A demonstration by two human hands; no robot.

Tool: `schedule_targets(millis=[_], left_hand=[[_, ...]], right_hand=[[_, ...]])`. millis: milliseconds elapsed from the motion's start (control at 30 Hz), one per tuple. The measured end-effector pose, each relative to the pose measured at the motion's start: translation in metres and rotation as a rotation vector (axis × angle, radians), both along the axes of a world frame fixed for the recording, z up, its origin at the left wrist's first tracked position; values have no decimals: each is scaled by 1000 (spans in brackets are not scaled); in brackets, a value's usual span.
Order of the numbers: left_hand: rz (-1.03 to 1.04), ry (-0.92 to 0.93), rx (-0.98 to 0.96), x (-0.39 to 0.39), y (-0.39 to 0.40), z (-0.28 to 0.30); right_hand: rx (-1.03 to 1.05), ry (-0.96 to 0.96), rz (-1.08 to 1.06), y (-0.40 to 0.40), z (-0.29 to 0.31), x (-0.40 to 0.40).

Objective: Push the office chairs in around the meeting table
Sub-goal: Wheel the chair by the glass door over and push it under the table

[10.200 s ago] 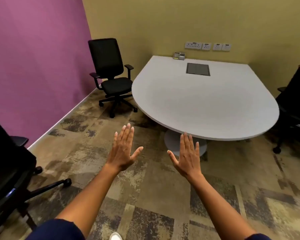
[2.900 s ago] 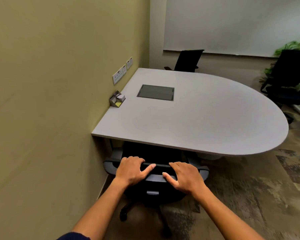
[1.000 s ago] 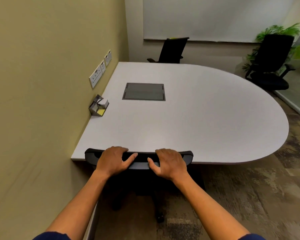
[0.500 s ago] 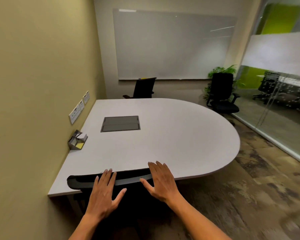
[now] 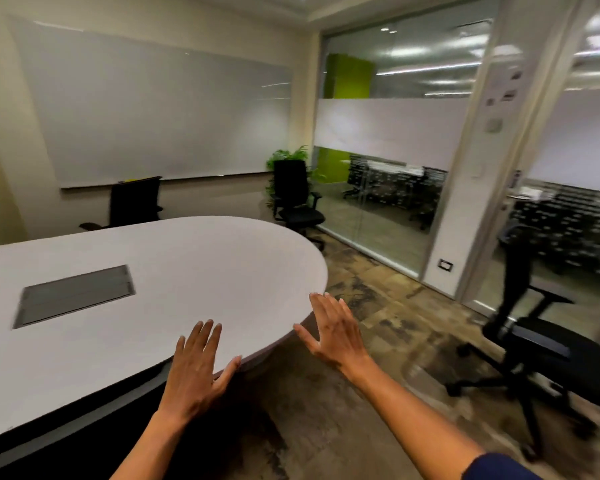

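Black office chairs, three that I count, stand around the white rounded counter (image 5: 187, 271): one far chair (image 5: 134, 202) close behind its far edge, its seat hidden; one by the plant (image 5: 293, 202) well apart from the rim; one on my right (image 5: 541, 341), blurred, with open carpet (image 5: 378, 292) between it and the counter. My left hand (image 5: 196, 365) and right hand (image 5: 333, 327) hang spread flat near the near edge, holding nothing.
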State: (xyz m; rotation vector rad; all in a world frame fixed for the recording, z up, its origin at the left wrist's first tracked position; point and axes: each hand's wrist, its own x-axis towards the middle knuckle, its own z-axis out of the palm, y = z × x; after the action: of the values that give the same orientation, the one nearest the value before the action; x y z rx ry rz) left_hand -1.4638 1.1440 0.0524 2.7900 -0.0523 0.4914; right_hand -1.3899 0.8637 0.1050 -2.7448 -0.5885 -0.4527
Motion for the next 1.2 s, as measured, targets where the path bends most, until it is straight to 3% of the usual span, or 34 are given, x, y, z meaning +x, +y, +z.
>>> schedule_targets(millis=[200, 433, 567, 700, 1200], left_hand=[[-193, -19, -33, 33, -88, 3], [-475, -30, 28, 88, -264, 16], [-558, -75, 52, 106, -317, 26], [-689, -57, 49, 130, -443, 24], [-876, -59, 89, 216, -631, 26]], right_hand=[[-10, -7, -225, -108, 1, -17], [1, -45, -506, -301, 7, -38], [-3, -62, -587, -354, 11, -39], [2, -71, -720, -471, 1, -43], [1, -52, -913, -619, -19, -14]])
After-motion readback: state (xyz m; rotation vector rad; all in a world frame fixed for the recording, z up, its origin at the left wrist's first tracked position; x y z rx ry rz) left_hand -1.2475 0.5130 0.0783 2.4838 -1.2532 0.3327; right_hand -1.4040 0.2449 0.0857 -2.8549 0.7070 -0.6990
